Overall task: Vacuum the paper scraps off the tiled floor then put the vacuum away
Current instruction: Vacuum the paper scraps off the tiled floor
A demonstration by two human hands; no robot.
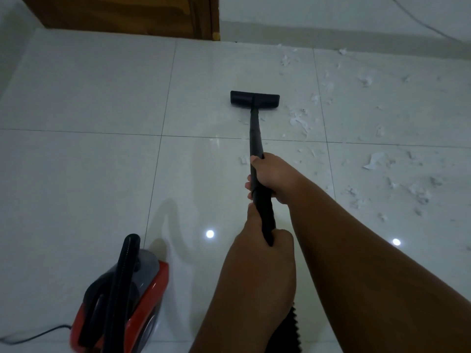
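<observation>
Both my hands are wrapped around the black wand (pixel 255 149) of the vacuum. My right hand (pixel 274 178) is clamped on it further from me, fingers curled round the tube, and my left hand (pixel 260 238) is clamped on it just behind, nearer my body, with the ribbed hose (pixel 293 324) running down below that wrist. Beyond my right hand the wand slopes down to the flat black floor head (pixel 254 98), which sits on the tiled floor (pixel 89 98) straight ahead of me. The paper scraps (pixel 299 121) lie mostly to the right of the floor head and out past my right forearm, scattered white bits across several tiles as far as the wall; a few small ones lie close beside the wand itself. To the left of my left arm, near my feet, the red and black vacuum body (pixel 142 296) rests on the floor, its hose arching up over it and a power cord (pixel 35 335) trailing away to the left. A wooden door (pixel 122 14) stands ahead to the left.
</observation>
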